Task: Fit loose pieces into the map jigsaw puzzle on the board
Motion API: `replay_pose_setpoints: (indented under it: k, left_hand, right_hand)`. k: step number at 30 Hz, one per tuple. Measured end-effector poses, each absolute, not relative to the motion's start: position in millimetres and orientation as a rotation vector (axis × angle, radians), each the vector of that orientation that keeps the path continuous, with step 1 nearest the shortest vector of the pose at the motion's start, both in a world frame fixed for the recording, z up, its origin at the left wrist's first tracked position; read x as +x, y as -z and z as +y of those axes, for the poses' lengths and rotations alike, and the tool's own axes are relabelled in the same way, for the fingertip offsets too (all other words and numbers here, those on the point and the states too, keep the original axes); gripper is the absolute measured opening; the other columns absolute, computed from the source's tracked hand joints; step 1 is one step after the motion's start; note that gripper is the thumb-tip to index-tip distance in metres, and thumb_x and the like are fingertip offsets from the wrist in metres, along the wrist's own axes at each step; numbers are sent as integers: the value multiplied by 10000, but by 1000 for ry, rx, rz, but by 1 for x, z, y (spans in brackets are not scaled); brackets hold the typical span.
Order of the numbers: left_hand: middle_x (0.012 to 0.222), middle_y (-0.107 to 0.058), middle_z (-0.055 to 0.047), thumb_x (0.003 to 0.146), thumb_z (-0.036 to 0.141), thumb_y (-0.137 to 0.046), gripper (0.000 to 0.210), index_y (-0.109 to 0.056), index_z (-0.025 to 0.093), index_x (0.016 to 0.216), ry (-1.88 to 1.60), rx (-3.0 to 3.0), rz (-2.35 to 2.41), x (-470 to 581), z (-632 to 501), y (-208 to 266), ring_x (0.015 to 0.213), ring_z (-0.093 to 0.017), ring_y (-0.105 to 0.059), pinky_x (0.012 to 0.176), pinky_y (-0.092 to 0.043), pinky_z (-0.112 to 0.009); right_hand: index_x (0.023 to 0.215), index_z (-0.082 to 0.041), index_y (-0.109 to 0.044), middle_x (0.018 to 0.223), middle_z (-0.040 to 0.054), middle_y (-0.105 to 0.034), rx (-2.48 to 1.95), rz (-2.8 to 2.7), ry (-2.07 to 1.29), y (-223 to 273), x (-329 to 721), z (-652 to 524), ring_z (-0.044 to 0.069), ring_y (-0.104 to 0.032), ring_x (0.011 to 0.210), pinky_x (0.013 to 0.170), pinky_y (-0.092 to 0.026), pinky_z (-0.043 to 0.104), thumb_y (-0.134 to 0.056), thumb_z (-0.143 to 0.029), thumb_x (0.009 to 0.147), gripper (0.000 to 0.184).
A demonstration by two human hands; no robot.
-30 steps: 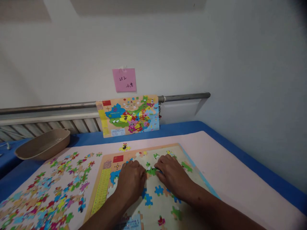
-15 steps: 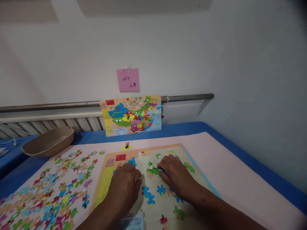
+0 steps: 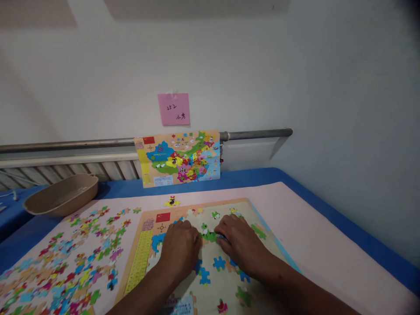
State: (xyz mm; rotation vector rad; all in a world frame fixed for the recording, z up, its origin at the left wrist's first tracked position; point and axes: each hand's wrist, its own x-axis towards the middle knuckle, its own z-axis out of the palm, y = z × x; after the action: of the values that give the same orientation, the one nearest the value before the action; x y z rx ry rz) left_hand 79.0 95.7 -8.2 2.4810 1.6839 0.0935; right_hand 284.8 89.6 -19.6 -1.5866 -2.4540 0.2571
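Observation:
My left hand point(image 3: 181, 247) is closed, its curled fingers low over the puzzle board point(image 3: 213, 293), just left of a joined group of green puzzle pieces point(image 3: 208, 236). What its fingers hold, if anything, is hidden. On the right side of that group, my right hand point(image 3: 241, 239) pinches at the edge, with a small bluish bit of a puzzle piece point(image 3: 222, 236) showing between thumb and fingers. Blue puzzle pieces point(image 3: 204, 275) lie on the board below my left hand, and another blue piece point(image 3: 219, 263) sits between the forearms.
Many loose puzzle pieces point(image 3: 70, 271) spread over the pink sheet point(image 3: 282, 205) at left. A yellow piece cluster point(image 3: 172, 201) lies beyond the board. Behind stand a map picture point(image 3: 179, 159) and a brown basin point(image 3: 62, 194). A metal pipe point(image 3: 259, 134) runs along the wall.
My left hand has moved right, up to the green pieces, uncovering part of the board's left border. My right hand stays at the same spot by the green pieces.

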Motion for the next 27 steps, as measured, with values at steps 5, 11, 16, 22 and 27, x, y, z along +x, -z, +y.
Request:
replay_pose_setpoints:
  k: [5, 11, 16, 22, 27]
  left_hand:
    - [990, -773, -100, 997, 225, -516, 298, -786, 209, 871, -98, 2481, 1680, 80, 97, 8, 1026, -307, -699, 850, -436, -426]
    - [972, -770, -114, 953, 216, -529, 275, -780, 210, 840, -97, 2462, 1702, 81, 101, 10, 999, -314, -709, 803, -422, -418]
    - [973, -774, -118, 939, 208, -540, 259, -781, 204, 845, -91, 2430, 1715, 78, 96, 5, 1009, -312, -706, 817, -429, -416]
    - [1030, -783, -78, 865, 183, -652, 130, -772, 221, 831, -76, 2295, 1691, 45, 57, -20, 1067, -294, -701, 917, -474, -404]
    - [901, -788, -19, 756, 349, -906, 187, -800, 284, 895, -232, 2585, 1421, -9, 19, 20, 852, -243, -723, 712, -456, -344]
  right_hand:
    - [981, -190, -752, 1079, 73, -687, -1592, -2449, -256, 20, 284, 90, 277, -593, 1049, 929, -382, 414, -759, -113, 988, 77]
    - [962, -184, -742, 1066, 73, -679, -1583, -2436, -280, 21, 284, 90, 269, -594, 1041, 944, -384, 404, -753, -110, 988, 79]
    - [924, -182, -708, 1060, 72, -675, -1569, -2427, -254, 19, 286, 87, 266, -600, 1028, 936, -404, 399, -729, -113, 994, 100]
    - [922, -196, -700, 1011, 85, -694, -1450, -2419, -170, 25, 290, 92, 286, -624, 974, 897, -435, 435, -565, -166, 1065, 198]
    - [1031, -242, -742, 987, 72, -746, -1100, -2352, 9, 32, 289, 93, 279, -691, 918, 866, -473, 440, -461, -289, 1105, 294]
